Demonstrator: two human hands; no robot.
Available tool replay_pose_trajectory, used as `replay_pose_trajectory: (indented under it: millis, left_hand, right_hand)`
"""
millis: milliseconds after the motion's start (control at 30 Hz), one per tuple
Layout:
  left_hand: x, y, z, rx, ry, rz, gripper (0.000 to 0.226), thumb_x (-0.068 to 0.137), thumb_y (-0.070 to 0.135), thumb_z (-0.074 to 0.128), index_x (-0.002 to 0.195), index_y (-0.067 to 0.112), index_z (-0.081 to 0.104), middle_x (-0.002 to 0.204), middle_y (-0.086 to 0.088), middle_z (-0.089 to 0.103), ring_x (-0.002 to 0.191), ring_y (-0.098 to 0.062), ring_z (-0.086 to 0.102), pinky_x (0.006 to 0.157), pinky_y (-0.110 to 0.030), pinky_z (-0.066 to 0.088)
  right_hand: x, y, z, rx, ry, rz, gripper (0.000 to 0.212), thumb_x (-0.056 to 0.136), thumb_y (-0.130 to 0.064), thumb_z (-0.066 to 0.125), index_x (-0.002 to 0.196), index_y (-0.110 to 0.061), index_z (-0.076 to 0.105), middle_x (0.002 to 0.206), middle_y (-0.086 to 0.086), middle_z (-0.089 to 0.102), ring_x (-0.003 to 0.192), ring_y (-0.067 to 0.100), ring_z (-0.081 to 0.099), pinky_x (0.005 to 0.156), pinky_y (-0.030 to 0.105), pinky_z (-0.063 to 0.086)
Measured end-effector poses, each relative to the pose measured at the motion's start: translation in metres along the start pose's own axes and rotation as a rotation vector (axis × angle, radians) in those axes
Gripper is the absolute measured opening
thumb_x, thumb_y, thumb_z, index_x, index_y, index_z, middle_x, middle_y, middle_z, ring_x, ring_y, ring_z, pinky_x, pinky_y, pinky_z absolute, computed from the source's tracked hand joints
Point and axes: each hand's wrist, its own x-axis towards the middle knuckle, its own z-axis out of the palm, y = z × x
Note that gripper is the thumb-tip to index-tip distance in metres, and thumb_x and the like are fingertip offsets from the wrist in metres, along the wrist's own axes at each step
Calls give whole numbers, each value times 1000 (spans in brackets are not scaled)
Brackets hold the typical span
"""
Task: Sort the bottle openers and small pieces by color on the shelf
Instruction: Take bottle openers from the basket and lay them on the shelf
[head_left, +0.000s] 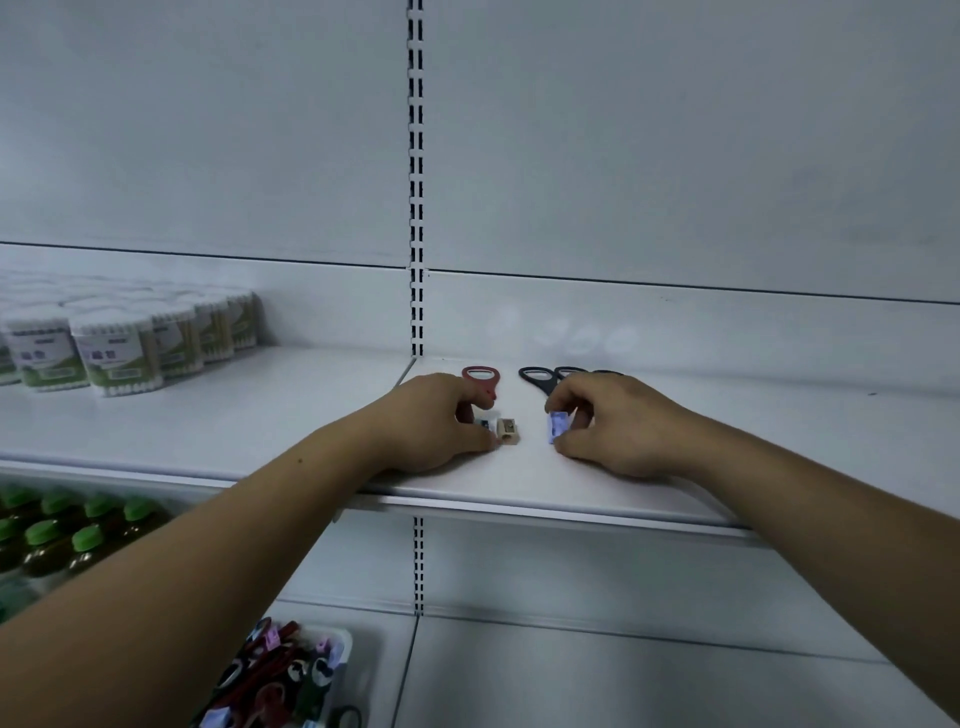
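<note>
Both grips closed: left hand (431, 421) pinches a dark piece (485, 423), right hand (618, 421) a lilac piece (558, 423).

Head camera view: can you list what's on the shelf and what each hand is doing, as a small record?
shelf: white, middle level
left group: red bottle opener, beige piece
right group: black bottle openers
left hand: fingers curled beside beige piece, grip unclear
right hand: pinches lilac piece
below: tray of mixed pieces
</note>
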Motion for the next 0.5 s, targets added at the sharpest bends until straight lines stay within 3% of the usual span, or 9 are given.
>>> replay_pose_trajectory:
  millis: [100, 233, 367, 500]
  left_hand:
    - [4, 7, 2, 4, -20, 7, 49, 85, 49, 63, 130, 30, 55, 106, 9, 57, 93, -10, 51, 81, -19, 34]
    - [8, 14, 7, -8, -20, 46, 34, 85, 49, 62, 114, 32, 65, 101, 6, 62, 88, -9, 54, 76, -20, 38]
    - [8, 21, 12, -31, 1, 64, 27, 86, 44, 63, 110, 32, 66, 96, 6, 61, 83, -8, 52, 74, -20, 38]
    - [7, 24, 13, 1, 1, 84, 29, 89, 38, 60, 117, 32, 64, 98, 7, 58, 85, -8, 50, 75, -18, 35]
  right_hand:
    - [0, 0, 2, 88, 22, -9, 17, 82, -18, 63, 88, -31, 55, 90, -15, 61, 76, 3, 57, 66, 19, 41]
    - [-3, 1, 3, 86, 93, -41, 23, 85, -13, 61, 86, -31, 48, 75, -14, 53, 61, 1, 47, 60, 13, 38]
    - [-8, 4, 0, 33, 79, -69, 28, 80, -2, 55, 76, -29, 49, 82, -15, 64, 75, 6, 57, 73, 27, 49]
    - [-20, 6, -2, 20, 98, -99, 30, 79, -4, 61, 67, -30, 53, 78, -20, 59, 78, -4, 60, 68, 13, 45]
